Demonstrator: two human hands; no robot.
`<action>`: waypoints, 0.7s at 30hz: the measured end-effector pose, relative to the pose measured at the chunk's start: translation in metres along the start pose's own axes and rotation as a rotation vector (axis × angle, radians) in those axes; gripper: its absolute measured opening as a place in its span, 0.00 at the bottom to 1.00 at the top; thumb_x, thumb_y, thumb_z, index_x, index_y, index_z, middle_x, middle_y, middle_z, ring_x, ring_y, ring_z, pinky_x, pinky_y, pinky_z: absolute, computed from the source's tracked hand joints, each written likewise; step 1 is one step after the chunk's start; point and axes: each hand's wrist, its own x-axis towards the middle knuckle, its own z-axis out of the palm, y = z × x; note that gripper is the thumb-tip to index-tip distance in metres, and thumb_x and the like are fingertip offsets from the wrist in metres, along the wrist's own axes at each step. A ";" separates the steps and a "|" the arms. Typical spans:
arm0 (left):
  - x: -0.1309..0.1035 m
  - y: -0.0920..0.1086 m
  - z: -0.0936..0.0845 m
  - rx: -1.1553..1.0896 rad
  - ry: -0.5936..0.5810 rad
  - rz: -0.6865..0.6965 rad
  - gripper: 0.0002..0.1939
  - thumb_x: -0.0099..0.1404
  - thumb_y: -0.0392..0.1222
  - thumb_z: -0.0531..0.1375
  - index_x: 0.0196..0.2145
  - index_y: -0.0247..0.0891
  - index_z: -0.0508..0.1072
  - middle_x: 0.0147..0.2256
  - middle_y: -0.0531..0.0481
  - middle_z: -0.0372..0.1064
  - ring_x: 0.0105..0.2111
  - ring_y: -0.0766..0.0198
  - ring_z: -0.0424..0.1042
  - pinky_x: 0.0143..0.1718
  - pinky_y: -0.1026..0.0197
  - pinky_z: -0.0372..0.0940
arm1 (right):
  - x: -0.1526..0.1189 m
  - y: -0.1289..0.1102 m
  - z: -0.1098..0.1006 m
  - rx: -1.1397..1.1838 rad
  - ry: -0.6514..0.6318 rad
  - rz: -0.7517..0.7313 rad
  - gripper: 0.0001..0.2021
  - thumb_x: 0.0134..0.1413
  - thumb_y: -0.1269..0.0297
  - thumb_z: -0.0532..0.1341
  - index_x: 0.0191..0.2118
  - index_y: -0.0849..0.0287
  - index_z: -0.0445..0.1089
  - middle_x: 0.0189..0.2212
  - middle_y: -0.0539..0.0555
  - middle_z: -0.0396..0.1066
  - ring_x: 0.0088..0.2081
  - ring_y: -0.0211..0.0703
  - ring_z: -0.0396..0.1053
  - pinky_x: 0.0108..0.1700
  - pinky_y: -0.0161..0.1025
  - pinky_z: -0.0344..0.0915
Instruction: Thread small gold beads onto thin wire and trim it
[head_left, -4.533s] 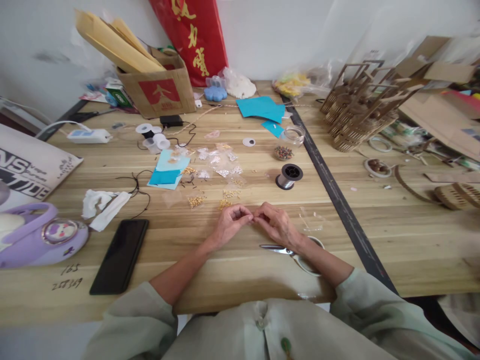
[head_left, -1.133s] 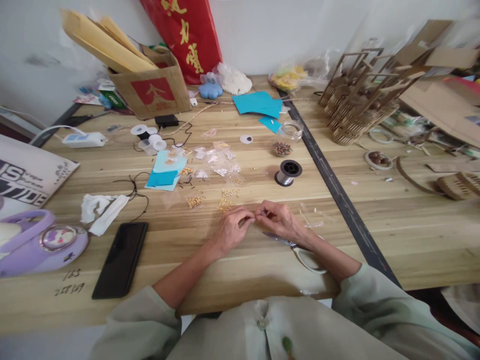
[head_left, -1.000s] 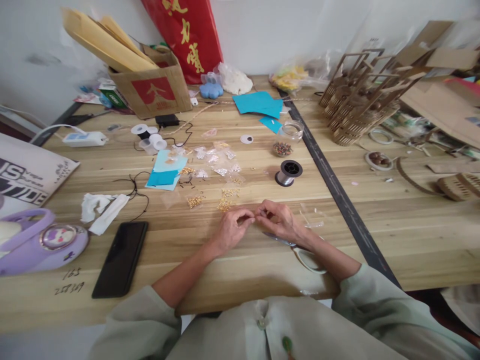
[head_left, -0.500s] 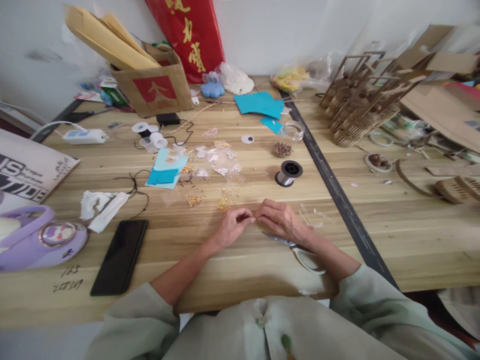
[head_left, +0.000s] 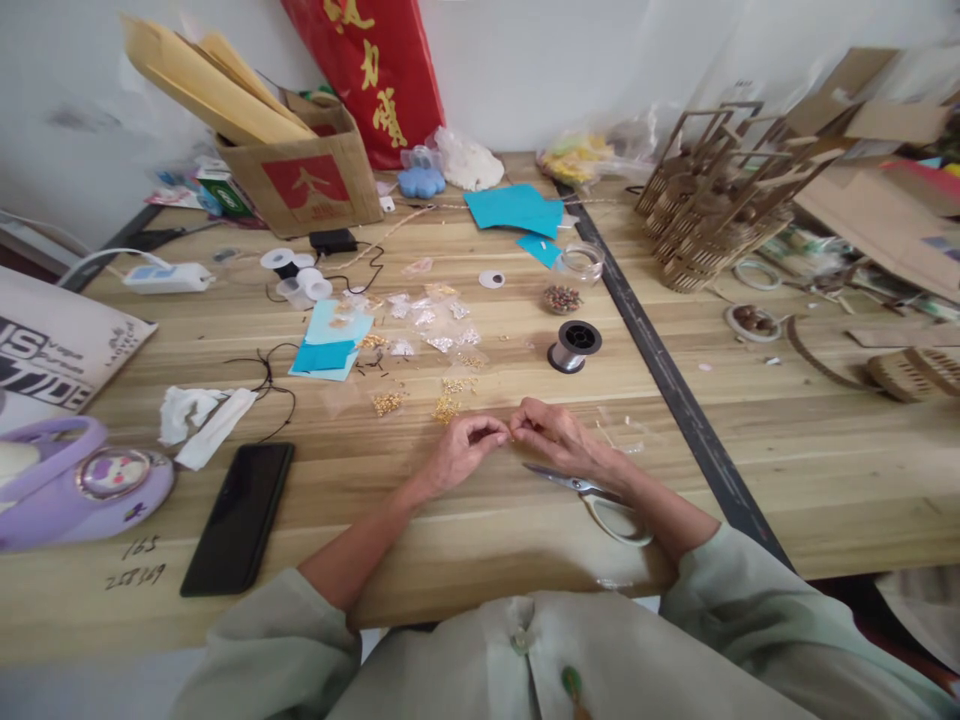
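My left hand (head_left: 466, 452) and my right hand (head_left: 556, 437) meet fingertip to fingertip over the wooden table, both pinched closed. Whatever sits between the fingertips is too small to make out. Partly under my right wrist lie scissors (head_left: 616, 520) with pale handles. Small gold beads (head_left: 446, 408) are heaped just beyond my left hand, with another gold pile (head_left: 388, 402) to their left. A spool of thin clear line (head_left: 574, 348) stands beyond my right hand, and a dish of mixed beads (head_left: 562, 298) is behind it.
A black phone (head_left: 238, 520) and a purple object (head_left: 97, 480) lie at the left. Blue sheets (head_left: 326, 355) and small plastic packets (head_left: 442, 320) are mid-table. Behind stands a paper bag (head_left: 307, 180); wooden baskets (head_left: 705, 220) stand at the back right, past a black strip (head_left: 675, 400).
The fingers of my right hand have shifted slightly, with the fingertips still near those of my left hand. The view has moved a little; the objects on the table lie as before.
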 end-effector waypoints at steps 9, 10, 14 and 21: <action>-0.001 0.006 -0.001 0.071 0.044 0.037 0.07 0.61 0.35 0.57 0.30 0.34 0.76 0.29 0.48 0.74 0.30 0.65 0.71 0.33 0.64 0.65 | 0.001 -0.004 -0.002 0.197 -0.053 0.151 0.14 0.58 0.54 0.54 0.32 0.61 0.64 0.23 0.47 0.58 0.24 0.33 0.52 0.26 0.32 0.48; -0.002 0.006 -0.001 0.079 0.057 0.049 0.06 0.61 0.35 0.58 0.30 0.34 0.75 0.29 0.48 0.74 0.29 0.65 0.71 0.33 0.64 0.65 | 0.001 -0.003 -0.002 0.221 -0.060 0.161 0.14 0.58 0.53 0.54 0.32 0.61 0.64 0.22 0.46 0.58 0.24 0.33 0.51 0.26 0.32 0.48; -0.003 0.006 0.001 0.114 0.110 0.107 0.02 0.58 0.35 0.62 0.29 0.34 0.75 0.28 0.48 0.74 0.29 0.65 0.71 0.32 0.64 0.65 | 0.001 0.004 0.000 0.323 -0.094 0.173 0.14 0.58 0.54 0.55 0.34 0.61 0.64 0.23 0.47 0.58 0.24 0.33 0.51 0.27 0.32 0.48; -0.007 0.001 0.005 0.270 0.189 0.262 0.03 0.56 0.35 0.64 0.30 0.34 0.72 0.27 0.49 0.71 0.28 0.66 0.69 0.32 0.64 0.65 | 0.001 0.009 0.001 0.359 -0.109 0.188 0.12 0.58 0.56 0.55 0.34 0.62 0.63 0.24 0.47 0.58 0.25 0.33 0.52 0.27 0.32 0.49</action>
